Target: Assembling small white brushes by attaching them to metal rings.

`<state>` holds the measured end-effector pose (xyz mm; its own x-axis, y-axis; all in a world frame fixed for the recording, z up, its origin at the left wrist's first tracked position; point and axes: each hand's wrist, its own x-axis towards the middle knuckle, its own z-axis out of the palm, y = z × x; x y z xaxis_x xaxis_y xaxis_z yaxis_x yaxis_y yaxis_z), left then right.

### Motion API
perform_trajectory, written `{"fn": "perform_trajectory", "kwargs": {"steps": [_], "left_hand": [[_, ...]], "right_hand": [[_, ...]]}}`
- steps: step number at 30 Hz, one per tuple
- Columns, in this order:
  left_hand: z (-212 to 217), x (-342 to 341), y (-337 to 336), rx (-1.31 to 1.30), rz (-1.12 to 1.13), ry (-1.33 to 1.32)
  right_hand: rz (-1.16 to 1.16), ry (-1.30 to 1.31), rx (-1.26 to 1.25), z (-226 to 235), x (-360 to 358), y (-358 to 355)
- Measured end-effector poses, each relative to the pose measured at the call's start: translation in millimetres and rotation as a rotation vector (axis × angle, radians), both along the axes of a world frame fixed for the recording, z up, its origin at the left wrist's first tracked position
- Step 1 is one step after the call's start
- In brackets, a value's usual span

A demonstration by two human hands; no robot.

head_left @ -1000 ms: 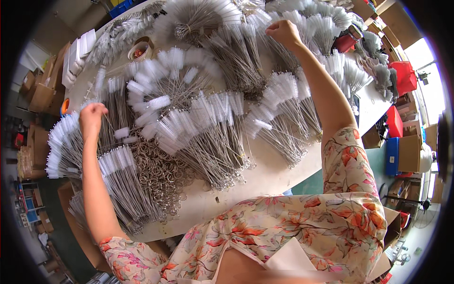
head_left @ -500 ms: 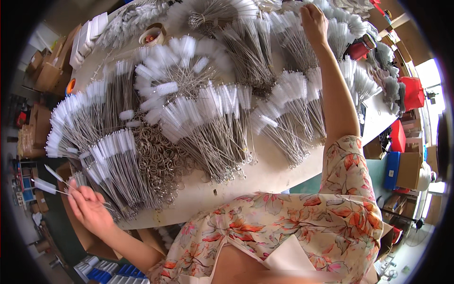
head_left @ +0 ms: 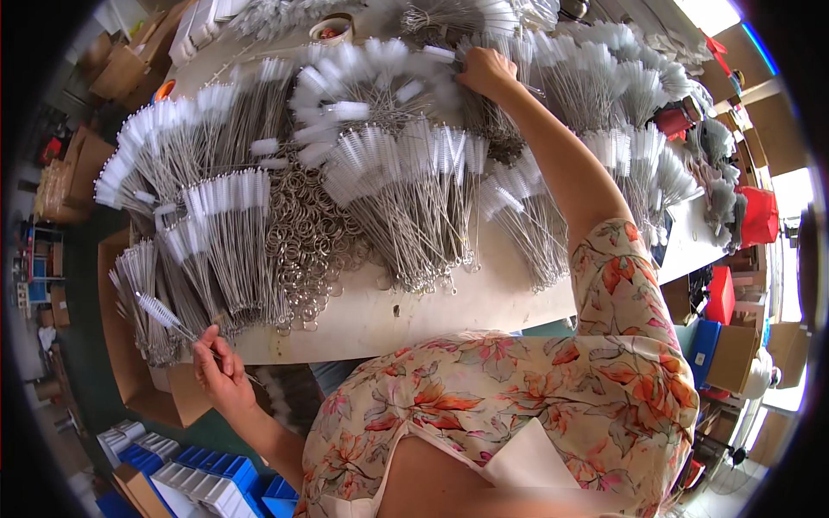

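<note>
My left hand is closed on a thin wire-stemmed tube brush, just past the table's near left edge. Its white bristle head points up and left, beside a bundle of upright brushes. Whether a second brush is in that hand cannot be made out. Reaching far across the table, my right hand is closed around a brush; its white head shows left of the fingers, and a bit of stem shows at their right. Dense bundles of similar brushes surround it.
A heap of metal rings lies between brush bundles on the table. A roll of tape with small reddish items inside stands at the back. Below left are an open cardboard box and blue and white bins.
My right hand has come left and nearer from the far right bundles, now with a brush in it. My left hand has shifted right; only one brush head shows there, where two did.
</note>
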<state>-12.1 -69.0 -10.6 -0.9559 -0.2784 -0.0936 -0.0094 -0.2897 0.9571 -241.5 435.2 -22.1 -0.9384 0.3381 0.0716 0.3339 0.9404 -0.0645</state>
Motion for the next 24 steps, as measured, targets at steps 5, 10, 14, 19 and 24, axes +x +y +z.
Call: {"fn": "perform_trajectory", "kwargs": {"steps": [5,10,14,19,24], "left_hand": [[-19,10,2,0.036,-0.061,-0.011],[-22,20,11,0.074,-0.098,-0.037],[-24,17,18,0.05,-0.099,-0.047],[-5,-6,29,-0.072,-0.268,0.001],[47,-40,97,-0.264,-0.418,0.289]], "right_hand": [[-0.112,-0.099,-0.188,-6,-30,22],[-0.023,-0.111,-0.239,-1,-36,22],[0.1,0.074,-0.224,23,-20,34],[0.086,0.539,-0.18,81,-4,50],[0.563,0.42,-1.591,113,75,-74]]}}
